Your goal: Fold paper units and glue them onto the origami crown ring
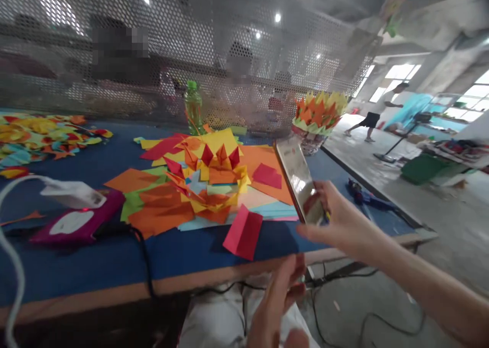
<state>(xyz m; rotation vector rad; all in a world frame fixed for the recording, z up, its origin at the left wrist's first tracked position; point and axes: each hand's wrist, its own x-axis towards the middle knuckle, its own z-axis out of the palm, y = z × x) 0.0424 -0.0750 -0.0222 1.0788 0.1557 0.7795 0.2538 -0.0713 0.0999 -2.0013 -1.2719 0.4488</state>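
Observation:
My right hand (340,223) is closed around the lower edge of a smartphone (294,169), which is tilted over the right side of the paper pile. Below the table edge, above my lap, my left hand (275,299) has its fingers stretched out and apart from the thumb, with nothing visible in it. A folded pink-red paper (243,232) lies near the table's front edge, between the hands and the pile. Behind it sits a ring of folded orange, red and yellow paper points (221,177) on loose coloured sheets (160,218).
A magenta power strip (78,225) with a white plug (74,194) lies at the left, its cables crossing the table edge. Further back are paper scraps (42,134), a green-capped bottle (194,108) and a paper-petal basket (317,116). A dark blue tool (367,195) rests at right.

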